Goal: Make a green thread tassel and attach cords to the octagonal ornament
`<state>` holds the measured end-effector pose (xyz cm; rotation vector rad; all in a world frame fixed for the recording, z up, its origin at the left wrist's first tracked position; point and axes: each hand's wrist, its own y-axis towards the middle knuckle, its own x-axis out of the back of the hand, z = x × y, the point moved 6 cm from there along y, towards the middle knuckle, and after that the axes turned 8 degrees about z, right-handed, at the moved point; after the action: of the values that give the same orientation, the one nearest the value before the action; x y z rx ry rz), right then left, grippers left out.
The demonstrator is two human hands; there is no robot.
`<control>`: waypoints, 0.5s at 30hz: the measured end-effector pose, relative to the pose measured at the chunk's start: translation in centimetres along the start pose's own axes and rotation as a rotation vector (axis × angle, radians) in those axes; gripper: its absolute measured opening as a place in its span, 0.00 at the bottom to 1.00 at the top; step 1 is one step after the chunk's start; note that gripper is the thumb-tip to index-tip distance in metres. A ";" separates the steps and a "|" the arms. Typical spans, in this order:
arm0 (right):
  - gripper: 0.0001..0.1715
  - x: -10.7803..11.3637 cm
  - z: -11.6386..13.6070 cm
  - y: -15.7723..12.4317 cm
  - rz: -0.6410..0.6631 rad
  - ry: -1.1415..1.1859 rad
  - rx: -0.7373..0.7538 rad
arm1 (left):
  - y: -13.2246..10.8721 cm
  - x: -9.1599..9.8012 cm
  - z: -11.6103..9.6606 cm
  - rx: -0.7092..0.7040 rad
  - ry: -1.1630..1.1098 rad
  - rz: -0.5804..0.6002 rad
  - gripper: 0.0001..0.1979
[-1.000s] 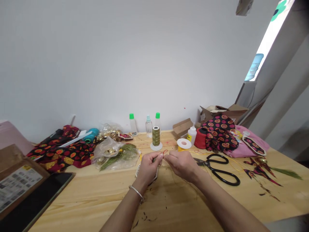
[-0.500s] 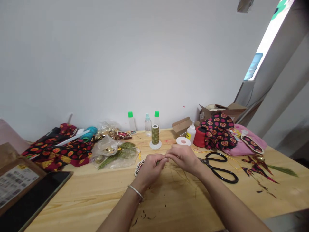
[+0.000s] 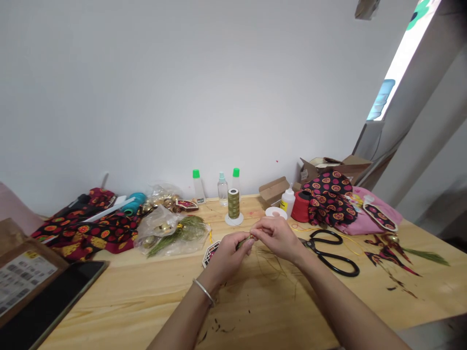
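My left hand is closed, thumb and fingers pinching a small bundle of olive-green thread. Against its tip, the fingertips of my right hand press together, also pinching thread there. Loose thin strands trail below the right hand over the wooden table. Partly covered by my left hand lies a flat piece with a pale patterned frame. Just behind the hands an olive thread spool stands upright on its white base. Black-handled scissors lie beside my right wrist.
At left are patterned cloth, a plastic bag with a green tassel and a dark tablet-like slab. Glue bottles stand at the back. Right of them sit a red thread cone, more cloth and a cardboard box.
My left hand has turned slightly, so more of the olive-green bundle shows between its fingers. My right fingertips have shifted slightly and remain pinched at its tip.
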<state>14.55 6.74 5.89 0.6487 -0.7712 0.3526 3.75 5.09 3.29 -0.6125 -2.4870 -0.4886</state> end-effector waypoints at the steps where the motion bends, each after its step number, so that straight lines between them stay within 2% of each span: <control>1: 0.09 0.0 0.0 0.0 -0.001 -0.001 0.006 | 0.0 0.0 0.0 -0.005 0.013 -0.002 0.13; 9: 0.09 0.1 0.3 -0.1 -0.013 -0.010 0.053 | 0.0 0.3 0.3 -0.039 0.033 -0.034 0.13; 15: 0.09 0.2 0.4 0.0 -0.022 0.092 0.002 | 0.1 0.5 0.3 -0.076 0.029 -0.066 0.15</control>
<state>14.49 6.46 6.25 0.6380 -0.6761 0.3608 3.32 5.45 3.33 -0.5503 -2.4770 -0.6156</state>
